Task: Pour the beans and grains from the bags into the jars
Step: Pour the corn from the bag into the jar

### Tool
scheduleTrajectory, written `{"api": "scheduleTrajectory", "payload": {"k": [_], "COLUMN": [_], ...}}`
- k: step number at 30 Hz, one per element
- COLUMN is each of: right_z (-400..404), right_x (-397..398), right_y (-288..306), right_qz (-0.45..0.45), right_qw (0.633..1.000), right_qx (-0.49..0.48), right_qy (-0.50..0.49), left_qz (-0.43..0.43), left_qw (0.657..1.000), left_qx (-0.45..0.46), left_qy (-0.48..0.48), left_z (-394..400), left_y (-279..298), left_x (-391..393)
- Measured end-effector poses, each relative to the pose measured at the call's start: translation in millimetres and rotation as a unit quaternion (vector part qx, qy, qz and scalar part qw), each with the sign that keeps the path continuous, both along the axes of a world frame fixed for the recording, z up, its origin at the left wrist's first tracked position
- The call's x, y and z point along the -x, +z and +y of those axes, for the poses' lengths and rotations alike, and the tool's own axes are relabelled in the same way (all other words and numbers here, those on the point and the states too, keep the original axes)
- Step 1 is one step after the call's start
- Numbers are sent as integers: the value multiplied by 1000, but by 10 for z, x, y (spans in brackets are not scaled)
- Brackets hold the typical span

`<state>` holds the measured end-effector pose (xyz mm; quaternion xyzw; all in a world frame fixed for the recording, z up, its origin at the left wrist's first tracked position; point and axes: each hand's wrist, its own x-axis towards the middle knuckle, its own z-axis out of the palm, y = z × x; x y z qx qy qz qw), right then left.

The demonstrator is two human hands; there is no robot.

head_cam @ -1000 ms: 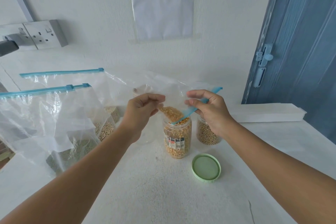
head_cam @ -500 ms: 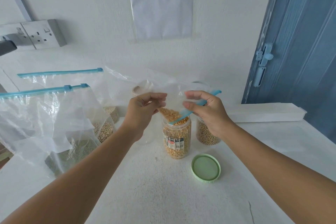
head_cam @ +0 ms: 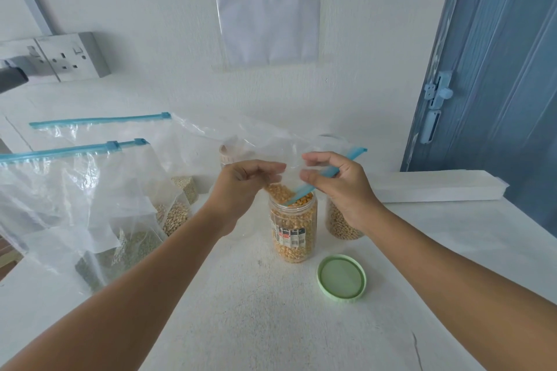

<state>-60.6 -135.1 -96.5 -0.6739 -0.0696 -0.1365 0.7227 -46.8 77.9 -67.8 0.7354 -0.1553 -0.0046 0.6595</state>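
At frame centre our yellow-corn jar [head_cam: 294,229] stands nearly full. Both hands, left hand [head_cam: 241,190] and right hand [head_cam: 337,187], pinch the clear bag [head_cam: 289,156] above its mouth, funnelling kernels; green lid [head_cam: 342,277] waits lower right.

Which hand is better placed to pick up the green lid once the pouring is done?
Probably the right hand: the green lid lies on the table on its side of the jar. The left hand would have to cross over the jar.
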Motion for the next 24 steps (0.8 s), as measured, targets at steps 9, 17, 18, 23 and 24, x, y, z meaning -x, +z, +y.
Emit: {"api": "scheduleTrajectory", "payload": {"k": [9, 17, 18, 23, 24], "right_z": [10, 19, 26, 58, 57], "right_x": [24, 28, 27, -8, -20], "right_y": [41, 30, 33, 45, 43], "right_qz": [-14, -8, -10, -26, -27], "right_qw": [1000, 999, 999, 1000, 1000], "right_qx": [-4, -26, -21, 14, 12], "right_qy": [25, 25, 24, 3, -4], "left_qz": [-8, 0, -5, -22, -18], "left_qw": [1000, 999, 999, 997, 998], "left_qx": [-2, -34, -39, -66, -59], "left_qy": [-15, -32, -28, -30, -30], "left_z": [18, 64, 53, 30, 42], "left_y": [51, 55, 62, 78, 78], "left_x": [-29, -10, -12, -25, -33]}}
